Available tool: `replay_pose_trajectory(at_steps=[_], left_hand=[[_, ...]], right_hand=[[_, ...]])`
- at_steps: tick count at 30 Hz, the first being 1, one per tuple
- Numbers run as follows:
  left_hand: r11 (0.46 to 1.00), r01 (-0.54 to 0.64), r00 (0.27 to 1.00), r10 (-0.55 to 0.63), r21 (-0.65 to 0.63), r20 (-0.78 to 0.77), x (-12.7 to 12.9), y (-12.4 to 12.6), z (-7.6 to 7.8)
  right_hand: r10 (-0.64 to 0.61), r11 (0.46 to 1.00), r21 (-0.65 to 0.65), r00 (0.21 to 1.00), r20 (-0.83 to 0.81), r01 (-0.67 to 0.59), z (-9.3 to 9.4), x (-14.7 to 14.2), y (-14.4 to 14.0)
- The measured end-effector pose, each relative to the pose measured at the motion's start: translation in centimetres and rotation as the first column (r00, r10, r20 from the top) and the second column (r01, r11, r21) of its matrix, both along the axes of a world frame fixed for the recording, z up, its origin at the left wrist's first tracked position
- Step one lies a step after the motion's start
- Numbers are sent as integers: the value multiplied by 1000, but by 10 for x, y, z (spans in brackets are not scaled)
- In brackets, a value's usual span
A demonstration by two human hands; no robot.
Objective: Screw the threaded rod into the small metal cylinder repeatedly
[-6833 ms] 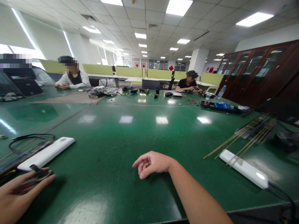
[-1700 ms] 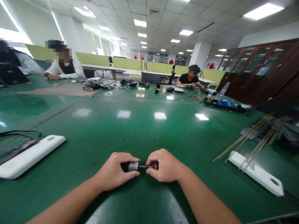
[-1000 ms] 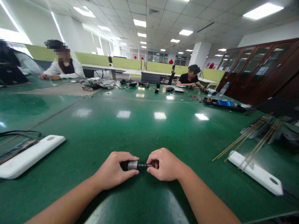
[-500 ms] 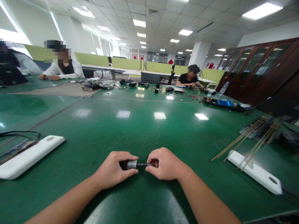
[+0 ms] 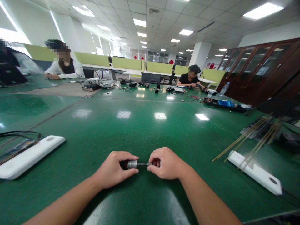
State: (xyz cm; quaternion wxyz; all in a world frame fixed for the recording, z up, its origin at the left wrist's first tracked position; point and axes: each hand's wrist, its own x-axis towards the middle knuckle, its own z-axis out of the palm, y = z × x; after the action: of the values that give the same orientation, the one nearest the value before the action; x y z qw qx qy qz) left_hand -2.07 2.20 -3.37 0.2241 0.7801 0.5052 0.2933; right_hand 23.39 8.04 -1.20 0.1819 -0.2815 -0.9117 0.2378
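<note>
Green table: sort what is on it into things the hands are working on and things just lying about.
In hand:
- small metal cylinder with thin shaft, gripped by left hand and right hand

Lying about:
- white power strips
- thin brass rods
- black cable

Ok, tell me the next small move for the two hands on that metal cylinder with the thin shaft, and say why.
Probably a small twist of the right hand on the thin shaft while the left hand holds the metal cylinder steady. Both hands already grip opposite ends of the piece just above the green table, and the shaft sits in line with the cylinder, so no regrasp looks needed.
</note>
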Motion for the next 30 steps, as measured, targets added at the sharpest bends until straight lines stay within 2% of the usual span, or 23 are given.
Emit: replay_pose_trajectory(at_steps=[14,19,24,30], left_hand=[[1000,-30,1000,30,-7,9,-2,1,1],[992,-110,994,111,-54,9,-5,4,1],[972,-201,971,214,-121,109,-10,12,-5],[951,-166,905,252,-261,342,-5,13,-6]], right_hand=[[-27,1000,0,1000,-2,27,1,5,4],[-82,997,-3,996,-25,82,2,8,7],[-125,991,-42,991,-36,124,-5,7,12],[-176,979,-112,982,-72,167,-14,9,18]])
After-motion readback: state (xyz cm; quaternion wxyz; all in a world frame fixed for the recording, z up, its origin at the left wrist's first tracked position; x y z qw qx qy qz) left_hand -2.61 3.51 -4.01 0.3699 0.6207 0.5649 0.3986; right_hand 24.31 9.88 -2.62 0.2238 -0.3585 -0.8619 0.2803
